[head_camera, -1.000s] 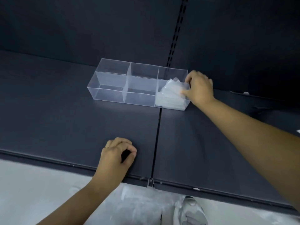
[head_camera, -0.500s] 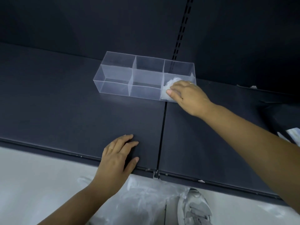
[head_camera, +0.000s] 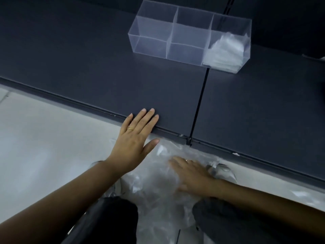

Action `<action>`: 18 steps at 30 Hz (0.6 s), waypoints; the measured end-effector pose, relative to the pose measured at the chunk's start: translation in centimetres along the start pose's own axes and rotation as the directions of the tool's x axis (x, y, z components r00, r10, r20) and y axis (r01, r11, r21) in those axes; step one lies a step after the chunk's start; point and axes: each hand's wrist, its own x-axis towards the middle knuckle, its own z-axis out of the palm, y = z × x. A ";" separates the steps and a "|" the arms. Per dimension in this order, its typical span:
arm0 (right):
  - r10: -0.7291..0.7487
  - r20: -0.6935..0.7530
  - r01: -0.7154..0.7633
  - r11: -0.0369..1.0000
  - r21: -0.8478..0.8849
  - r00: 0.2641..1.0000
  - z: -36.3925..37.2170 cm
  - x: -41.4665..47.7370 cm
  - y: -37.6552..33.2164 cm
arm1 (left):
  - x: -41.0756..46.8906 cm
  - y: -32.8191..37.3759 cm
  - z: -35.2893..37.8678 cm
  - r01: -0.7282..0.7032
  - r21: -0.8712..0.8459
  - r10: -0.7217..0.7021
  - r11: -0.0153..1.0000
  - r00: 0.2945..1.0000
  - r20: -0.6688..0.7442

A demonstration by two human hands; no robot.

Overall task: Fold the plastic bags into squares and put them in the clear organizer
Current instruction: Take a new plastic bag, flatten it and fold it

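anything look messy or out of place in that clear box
Slightly. The folded bags in the right-end compartment of the organizer lie in a slanted, uneven stack, the top ones crumpled and rising near the rim rather than flat squares. Nothing looks spilled or damaged.

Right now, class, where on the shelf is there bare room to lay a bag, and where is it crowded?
Bare: the shelf left of the organizer, and the strip between the organizer and the left hand at the front edge. Crowded: the organizer's right end, full of folded bags, and the loose bags around the right hand.
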 end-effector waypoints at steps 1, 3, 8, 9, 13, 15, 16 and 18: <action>-0.003 -0.007 0.003 1.000 -0.015 1.000 0.2 0.4 0.4 | 0.0 0.0 0.0 -0.005 0.001 0.005 1.000 1.000 -0.001; -0.044 -0.036 0.042 0.998 -0.051 0.998 0.1 0.7 0.8 | -0.1 -0.1 0.1 -0.012 0.001 0.012 1.000 1.000 0.001; -0.098 -0.315 0.176 0.957 0.229 0.944 -2.7 -1.1 -0.1 | 0.0 0.0 -0.5 0.012 -0.112 -0.013 0.994 1.000 -0.007; -0.090 -0.380 0.216 0.929 0.301 0.920 -3.8 -1.7 -0.6 | 0.1 0.1 -1.0 0.029 -0.171 -0.029 0.985 1.000 0.002; -0.018 -0.479 0.325 0.757 0.566 0.877 -9.3 -4.9 -2.4 | 0.5 0.3 -4.3 0.191 -0.504 -0.109 0.843 0.976 0.188; 0.050 -0.531 0.360 0.682 0.636 0.846 -12.2 -5.9 -2.3 | 0.5 0.4 -6.7 0.280 -0.708 -0.033 0.648 0.939 0.341; 0.106 -0.576 0.378 0.656 0.653 0.810 -13.6 -6.0 -2.0 | 0.6 0.7 -7.9 0.300 -0.775 0.035 0.555 0.923 0.382; 0.253 -0.623 0.392 0.591 0.705 0.740 -16.0 -5.8 -0.8 | 1.2 1.0 -9.5 0.291 -0.850 0.152 0.440 0.908 0.390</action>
